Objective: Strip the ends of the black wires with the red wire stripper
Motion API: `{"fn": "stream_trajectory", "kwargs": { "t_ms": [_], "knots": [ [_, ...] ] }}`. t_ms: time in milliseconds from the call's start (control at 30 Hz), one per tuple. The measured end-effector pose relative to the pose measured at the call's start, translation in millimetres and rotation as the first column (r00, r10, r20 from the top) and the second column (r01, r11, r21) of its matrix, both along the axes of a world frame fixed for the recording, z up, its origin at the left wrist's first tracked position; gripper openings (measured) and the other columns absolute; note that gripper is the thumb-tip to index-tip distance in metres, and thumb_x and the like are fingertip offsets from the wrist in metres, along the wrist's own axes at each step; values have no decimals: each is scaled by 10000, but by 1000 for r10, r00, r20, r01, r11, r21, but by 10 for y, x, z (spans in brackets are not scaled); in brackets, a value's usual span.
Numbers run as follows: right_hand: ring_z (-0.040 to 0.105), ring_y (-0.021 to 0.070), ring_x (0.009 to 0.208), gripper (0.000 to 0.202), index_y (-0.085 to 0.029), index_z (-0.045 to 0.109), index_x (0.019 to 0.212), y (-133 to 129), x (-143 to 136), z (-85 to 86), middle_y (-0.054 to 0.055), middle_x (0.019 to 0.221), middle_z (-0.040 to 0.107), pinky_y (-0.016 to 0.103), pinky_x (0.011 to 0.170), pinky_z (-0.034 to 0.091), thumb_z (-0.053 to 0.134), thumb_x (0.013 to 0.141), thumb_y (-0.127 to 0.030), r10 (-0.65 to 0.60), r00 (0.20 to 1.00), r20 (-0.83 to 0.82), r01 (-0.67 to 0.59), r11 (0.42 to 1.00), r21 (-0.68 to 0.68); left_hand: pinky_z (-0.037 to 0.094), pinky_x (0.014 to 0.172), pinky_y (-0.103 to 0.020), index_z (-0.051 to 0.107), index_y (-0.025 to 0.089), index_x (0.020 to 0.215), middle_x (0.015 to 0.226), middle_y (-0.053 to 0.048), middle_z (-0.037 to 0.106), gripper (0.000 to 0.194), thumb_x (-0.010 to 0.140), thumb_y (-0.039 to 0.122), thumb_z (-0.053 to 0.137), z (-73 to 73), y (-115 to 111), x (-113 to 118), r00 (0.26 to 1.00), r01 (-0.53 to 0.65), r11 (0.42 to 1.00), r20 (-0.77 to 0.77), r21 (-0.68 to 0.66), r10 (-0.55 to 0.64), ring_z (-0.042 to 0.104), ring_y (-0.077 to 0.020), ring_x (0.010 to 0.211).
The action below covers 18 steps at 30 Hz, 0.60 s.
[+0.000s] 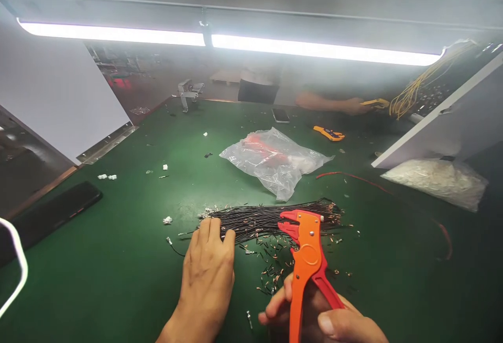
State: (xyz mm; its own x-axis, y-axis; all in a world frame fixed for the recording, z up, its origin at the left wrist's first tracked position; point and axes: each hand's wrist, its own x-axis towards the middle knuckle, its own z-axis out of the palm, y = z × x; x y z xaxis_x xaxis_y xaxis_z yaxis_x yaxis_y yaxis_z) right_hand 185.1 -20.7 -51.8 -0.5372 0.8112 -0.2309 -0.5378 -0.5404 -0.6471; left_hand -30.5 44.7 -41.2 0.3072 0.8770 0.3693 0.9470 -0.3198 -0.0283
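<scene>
A bundle of thin black wires (255, 220) lies crosswise on the green table, with metal terminals at its left end and bare copper at its right. My left hand (208, 272) is over the left end of the bundle, its fingers bent down and closed on wires there; the fingertips are partly hidden. In my right hand (314, 311) is an orange and red wire stripper (308, 254), upright, its jaws pointing left in front of the bundle. Small cut scraps of black insulation (275, 267) are scattered below the wires. A loose terminal (249, 319) lies between my hands.
Behind the wires lies a clear plastic bag (275, 159) with red contents. Beyond it are a phone (280, 115) and a yellow tool (329, 133). Another person's hand (353, 105) is at the far side. A bag of pale pieces (438, 180) sits right; a black case (55, 217) lies left.
</scene>
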Motion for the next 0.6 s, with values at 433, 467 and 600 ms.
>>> {"fn": "stream_trajectory", "kwargs": {
  "t_ms": [433, 467, 600],
  "knots": [
    [605, 408, 1248, 448, -281, 693, 1225, -52, 139, 17, 111, 1315, 717, 619, 1132, 330, 695, 792, -395, -434, 858, 275, 396, 900, 184, 514, 657, -385, 612, 202, 757, 810, -53, 610, 316, 767, -102, 526, 31, -61, 43, 987, 82, 995, 132, 56, -88, 539, -255, 768],
    [599, 417, 1245, 443, -288, 682, 1224, -61, 131, 9, 111, 1283, 725, 635, 1109, 342, 696, 795, -395, -443, 846, 297, 392, 894, 216, 497, 651, -374, 605, 203, 757, 803, -45, 608, 313, 778, -98, 524, 19, -77, 57, 982, 112, 993, 146, 50, -118, 531, -248, 760],
    [338, 405, 1468, 370, -299, 696, 1167, -58, 116, -21, 105, 1130, 764, 612, 1154, 280, 690, 827, -446, -509, 766, 392, 343, 840, 421, 441, 631, -341, 582, 207, 772, 798, -25, 604, 279, 810, -66, 544, -51, -175, 134, 955, 221, 974, 193, 39, -225, 518, -225, 750]
  ]
}}
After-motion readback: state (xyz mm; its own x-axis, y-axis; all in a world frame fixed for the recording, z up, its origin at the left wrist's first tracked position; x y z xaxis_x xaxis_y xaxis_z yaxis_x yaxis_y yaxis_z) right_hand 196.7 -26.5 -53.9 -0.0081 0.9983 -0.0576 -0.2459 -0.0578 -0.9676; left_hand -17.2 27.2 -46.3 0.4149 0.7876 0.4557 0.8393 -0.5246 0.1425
